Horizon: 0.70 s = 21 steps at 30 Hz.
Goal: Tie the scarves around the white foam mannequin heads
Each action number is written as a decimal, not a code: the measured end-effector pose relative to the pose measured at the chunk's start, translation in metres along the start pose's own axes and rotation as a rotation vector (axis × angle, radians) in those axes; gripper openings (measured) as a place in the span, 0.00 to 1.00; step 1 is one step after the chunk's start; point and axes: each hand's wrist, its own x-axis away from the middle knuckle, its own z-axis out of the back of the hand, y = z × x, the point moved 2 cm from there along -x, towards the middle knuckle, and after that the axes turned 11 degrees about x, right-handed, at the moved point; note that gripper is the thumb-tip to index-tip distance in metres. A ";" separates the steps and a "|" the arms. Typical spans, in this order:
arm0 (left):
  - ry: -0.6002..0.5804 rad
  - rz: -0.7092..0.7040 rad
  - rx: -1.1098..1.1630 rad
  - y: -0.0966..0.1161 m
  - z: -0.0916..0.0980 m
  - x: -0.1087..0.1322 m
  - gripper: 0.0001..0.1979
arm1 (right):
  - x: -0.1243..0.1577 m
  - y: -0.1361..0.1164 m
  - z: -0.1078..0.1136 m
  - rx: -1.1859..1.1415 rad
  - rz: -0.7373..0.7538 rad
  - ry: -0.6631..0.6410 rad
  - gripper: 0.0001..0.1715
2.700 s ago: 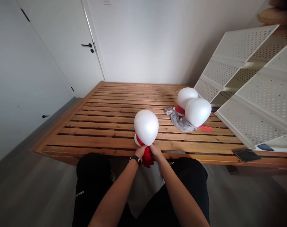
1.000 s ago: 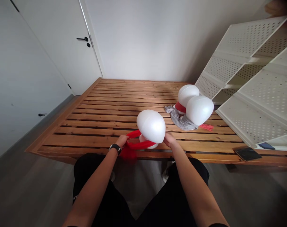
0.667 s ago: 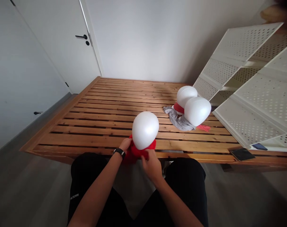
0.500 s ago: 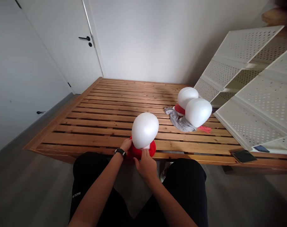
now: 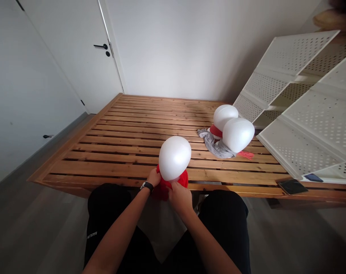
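A white foam head (image 5: 174,157) stands at the near edge of the slatted wooden platform (image 5: 127,148). A red scarf (image 5: 183,179) is wound round its neck. My left hand (image 5: 154,177), with a black watch on the wrist, grips the scarf at the head's left side. Just below the neck, my right hand (image 5: 179,196) is closed on the scarf's front. Its fingertips are hidden under the fabric.
Two more white foam heads (image 5: 238,134) stand at the right, one with a grey scarf (image 5: 215,146), the other with a red one (image 5: 216,131). White perforated shelving (image 5: 304,114) leans at the right. A dark phone (image 5: 292,186) lies on the platform's edge. A door (image 5: 76,49) is at the back left.
The scarf was held stretched out on both sides of the neck; now it is wrapped close round it. My right hand has come in from the right side to the front, below the head.
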 end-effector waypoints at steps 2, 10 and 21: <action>0.024 -0.024 -0.068 0.002 0.001 -0.001 0.05 | 0.008 0.009 0.006 -0.015 0.003 0.022 0.11; 0.091 -0.051 -0.259 0.003 0.017 -0.007 0.09 | 0.027 0.069 0.022 -0.585 -0.011 0.154 0.21; 0.132 -0.024 -0.301 -0.007 0.036 -0.028 0.14 | 0.021 0.176 0.007 -1.208 -0.186 0.237 0.25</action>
